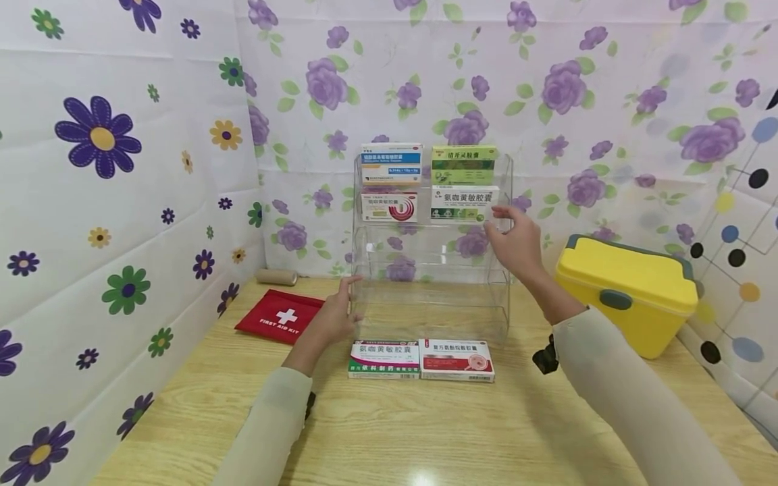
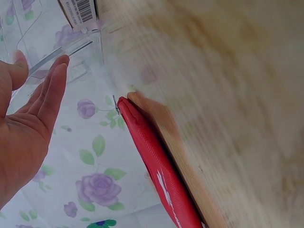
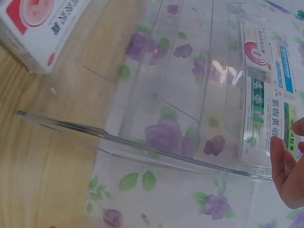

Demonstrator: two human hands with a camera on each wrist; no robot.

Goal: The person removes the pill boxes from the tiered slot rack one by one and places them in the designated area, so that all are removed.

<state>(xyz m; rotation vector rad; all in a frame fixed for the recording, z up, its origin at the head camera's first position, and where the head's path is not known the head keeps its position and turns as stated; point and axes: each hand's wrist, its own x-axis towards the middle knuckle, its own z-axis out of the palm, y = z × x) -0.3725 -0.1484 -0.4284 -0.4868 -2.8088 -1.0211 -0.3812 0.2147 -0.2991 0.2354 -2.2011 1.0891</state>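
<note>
A clear tiered display rack (image 1: 425, 293) stands on the table with medicine boxes in its upper tiers. My right hand (image 1: 516, 243) is at the lower right corner of a white and green medicine box (image 1: 464, 204), its fingers loosely bent and apart from the thumb. Beside it stands a white box with a red ring design (image 1: 389, 207). Above are a blue and white box (image 1: 392, 165) and a green box (image 1: 464, 165). At the rack's left side is my left hand (image 2: 28, 118), fingers nearly straight, with the rack's edge between them and the thumb.
Two medicine boxes, one green and purple (image 1: 383, 359) and one red and white (image 1: 457, 360), lie at the rack's front foot. A red first aid pouch (image 1: 279, 316) and a beige roll (image 1: 276, 277) lie left. A yellow case (image 1: 626, 287) sits right.
</note>
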